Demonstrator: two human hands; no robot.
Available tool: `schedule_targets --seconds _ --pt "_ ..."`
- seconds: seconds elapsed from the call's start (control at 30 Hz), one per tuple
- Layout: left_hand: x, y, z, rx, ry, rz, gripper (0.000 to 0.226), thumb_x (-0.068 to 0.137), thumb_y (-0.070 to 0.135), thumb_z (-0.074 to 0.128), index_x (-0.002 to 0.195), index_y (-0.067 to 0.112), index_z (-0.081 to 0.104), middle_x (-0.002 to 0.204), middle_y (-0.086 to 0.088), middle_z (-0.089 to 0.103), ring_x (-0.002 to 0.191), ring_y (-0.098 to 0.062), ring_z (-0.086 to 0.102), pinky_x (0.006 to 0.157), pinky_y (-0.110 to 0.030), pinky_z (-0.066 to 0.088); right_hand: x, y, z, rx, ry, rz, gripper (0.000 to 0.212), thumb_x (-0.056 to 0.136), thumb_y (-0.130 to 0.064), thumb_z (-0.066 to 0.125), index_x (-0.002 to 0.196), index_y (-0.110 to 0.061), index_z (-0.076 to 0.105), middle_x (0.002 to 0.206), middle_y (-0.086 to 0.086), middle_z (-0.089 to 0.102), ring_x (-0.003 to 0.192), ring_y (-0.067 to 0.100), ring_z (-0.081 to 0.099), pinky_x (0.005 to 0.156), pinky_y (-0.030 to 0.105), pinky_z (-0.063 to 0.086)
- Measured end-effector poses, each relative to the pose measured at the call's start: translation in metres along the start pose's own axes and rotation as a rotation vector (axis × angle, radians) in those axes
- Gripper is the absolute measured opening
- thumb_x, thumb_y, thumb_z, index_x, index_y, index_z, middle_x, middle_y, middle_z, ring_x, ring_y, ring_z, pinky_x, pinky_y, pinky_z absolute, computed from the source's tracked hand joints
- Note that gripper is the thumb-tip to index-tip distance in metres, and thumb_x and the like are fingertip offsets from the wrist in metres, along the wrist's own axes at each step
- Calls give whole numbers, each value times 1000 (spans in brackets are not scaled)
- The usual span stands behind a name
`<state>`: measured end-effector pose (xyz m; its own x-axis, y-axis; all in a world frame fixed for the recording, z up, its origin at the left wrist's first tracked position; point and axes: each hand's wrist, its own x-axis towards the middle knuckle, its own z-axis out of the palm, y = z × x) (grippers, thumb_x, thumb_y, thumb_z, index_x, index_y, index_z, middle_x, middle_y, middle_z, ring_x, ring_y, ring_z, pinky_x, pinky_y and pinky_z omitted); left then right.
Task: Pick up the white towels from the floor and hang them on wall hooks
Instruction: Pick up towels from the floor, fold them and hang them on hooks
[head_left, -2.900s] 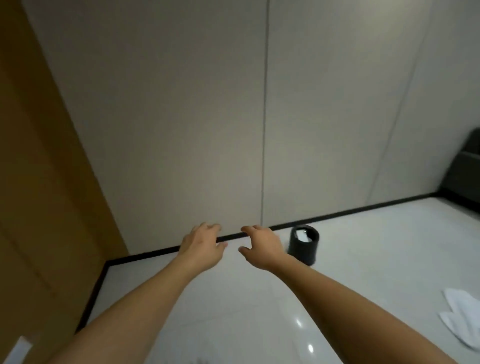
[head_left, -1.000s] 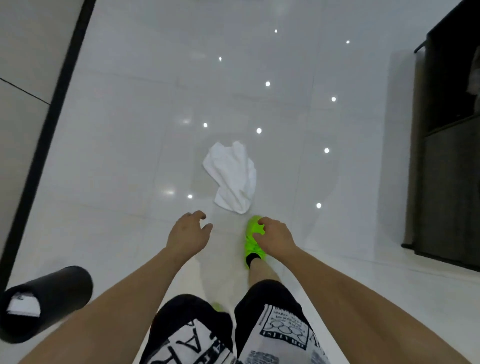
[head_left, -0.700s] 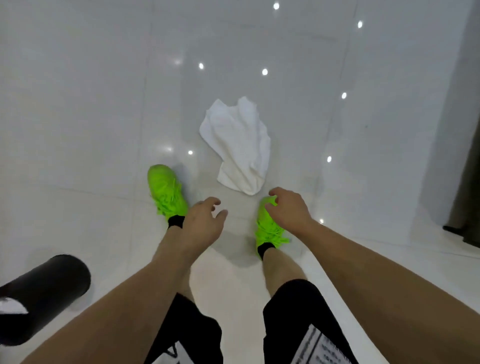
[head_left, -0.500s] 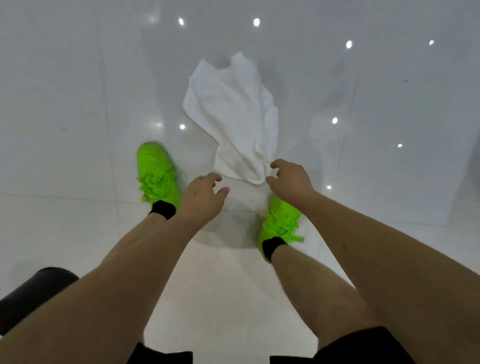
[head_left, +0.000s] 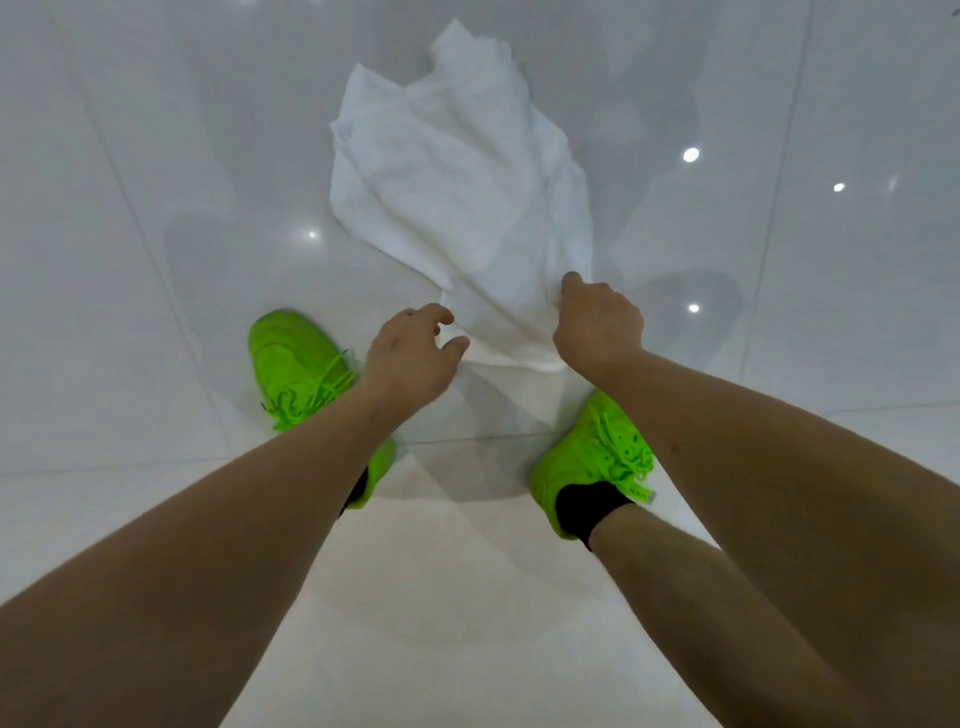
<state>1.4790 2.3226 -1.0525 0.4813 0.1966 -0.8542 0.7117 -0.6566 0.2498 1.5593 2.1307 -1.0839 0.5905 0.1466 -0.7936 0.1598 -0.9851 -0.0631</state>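
Observation:
A crumpled white towel (head_left: 457, 187) lies on the glossy white floor in front of my feet. My right hand (head_left: 597, 325) is at the towel's near right corner with its fingers curled down into the cloth, gripping it; the near edge looks slightly raised above its shadow. My left hand (head_left: 413, 356) hovers at the near left corner, thumb and fingers spread apart on either side of the edge, holding nothing. No wall hooks are in view.
My two feet in bright green shoes stand just behind the towel, the left shoe (head_left: 298, 366) and the right shoe (head_left: 597, 462). White floor tiles (head_left: 130, 260) with spots of reflected ceiling light surround the towel.
I turned from the wall, stepped up to the towel and bent low over it. Both hands dropped to its near edge and the right hand took hold. The black bin left the view.

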Motion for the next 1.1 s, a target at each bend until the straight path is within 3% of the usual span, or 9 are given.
schedule_targets --seconds 0.1,0.27,0.37,0.5,0.63,0.8,0.9,1.0,1.1 --pt "-4 5 -10 38 -16 20 36 90 41 61 121 23 60 114 -2 61 102 -22 58 90 -29 40 -10 7 -3 -18 -33 13 16 76 0 51 82 -15 51 72 2 42 82 32 62 63 30 38" --pt "-35 28 -38 80 -23 49 37 91 41 60 122 21 60 116 -3 61 108 -21 56 87 -26 34 -48 9 -28 150 -67 53 17 80 -11 55 95 -14 62 99 11 60 92 35 61 68 29 38" --pt "-75 63 -72 74 -45 54 37 91 42 59 122 22 61 120 -3 61 117 -22 52 96 -29 35 -91 8 -72 253 -41 59 14 78 -14 53 91 -16 59 95 11 59 92 35 60 68 29 36" --pt "-142 137 -143 122 -35 168 35 91 39 60 124 25 61 123 -2 60 115 -21 52 92 -28 36 -159 9 -157 370 3 20 6 78 -15 53 76 -20 50 89 8 58 89 34 60 66 28 34" --pt "-219 235 -223 251 -5 339 41 89 25 63 129 26 58 128 0 60 113 -19 54 86 -24 38 -233 20 -270 412 84 -55 23 81 -14 53 62 -16 41 78 4 56 85 31 59 60 26 30" --pt "-327 369 -300 421 16 587 57 85 2 52 131 35 57 134 7 57 117 -17 55 86 -23 41 -329 50 -428 557 388 -129 17 86 -20 54 81 -13 68 88 1 57 80 20 55 63 26 38" --pt "-391 442 -331 472 68 719 46 85 12 63 126 33 62 128 11 62 114 -15 57 85 -22 39 -389 86 -514 749 500 -157 17 84 -20 58 68 -20 62 72 -5 55 68 14 53 58 23 38" --pt "-452 504 -348 425 111 818 37 80 32 75 116 29 67 116 13 66 106 -11 57 83 -24 41 -447 130 -577 856 534 -191 10 83 -21 65 74 -16 67 66 -8 55 64 10 53 58 22 40" --pt "-505 558 -349 376 174 924 15 79 42 72 86 30 65 92 9 67 89 -14 60 71 -28 47 -500 174 -618 930 612 -210 14 83 -27 67 74 -17 65 68 -7 54 62 9 50 57 21 38"
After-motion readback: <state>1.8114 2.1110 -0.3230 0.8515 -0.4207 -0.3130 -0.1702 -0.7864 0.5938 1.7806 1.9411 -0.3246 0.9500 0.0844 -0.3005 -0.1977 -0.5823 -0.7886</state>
